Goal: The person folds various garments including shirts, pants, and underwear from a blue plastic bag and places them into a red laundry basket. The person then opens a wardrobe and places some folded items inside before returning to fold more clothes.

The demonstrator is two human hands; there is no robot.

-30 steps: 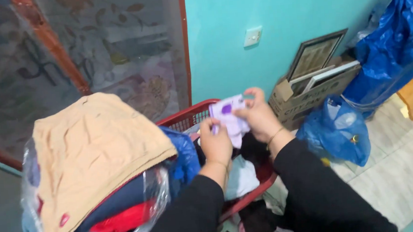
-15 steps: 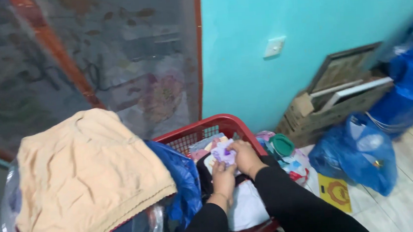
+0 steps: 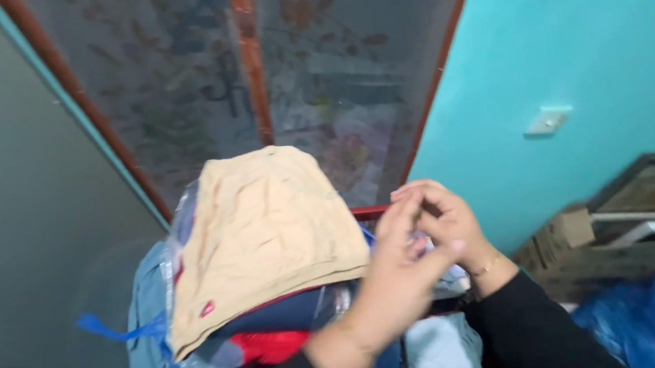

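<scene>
1. Hands meet above the red basket point(image 3: 369, 213): left hand point(image 3: 396, 268) and right hand point(image 3: 447, 221) pinch a small pale cloth point(image 3: 419, 244), mostly hidden between their fingers.
2. Beige garment point(image 3: 265, 235), atop a clear bag point(image 3: 225, 363), lies at 9 o'clock, nearer the left hand.

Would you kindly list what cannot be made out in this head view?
- What the left hand and right hand hold: covered by the fingers, blurred.
- Red basket: mostly behind the hands and the tan cloth.
- Blue bag: cut off by the bottom-right edge.
</scene>
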